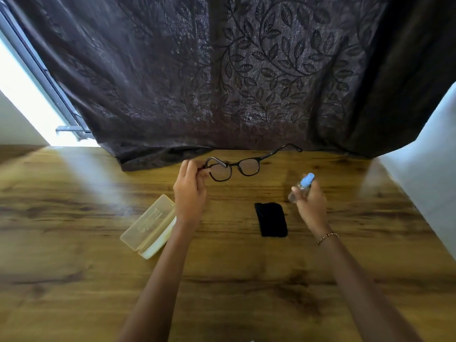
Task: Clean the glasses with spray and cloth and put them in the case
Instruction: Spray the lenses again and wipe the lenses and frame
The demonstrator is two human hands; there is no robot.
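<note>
My left hand (190,191) pinches the left hinge of the black-framed glasses (234,167) and holds them up above the wooden table, temples unfolded and pointing away from me. A small clear spray bottle (302,186) with a blue cap sits in my right hand (311,203), its cap pointing up and to the right, to the right of the glasses and apart from them. A folded black cloth (271,219) lies flat on the table between my hands. The translucent yellowish case (149,224) lies open by my left wrist, which hides its right edge.
The wooden table (222,280) stretches toward me. A dark leaf-patterned curtain (222,82) hangs along its far edge and drapes onto it. A bright window (22,102) is at the far left, a pale wall (431,169) on the right.
</note>
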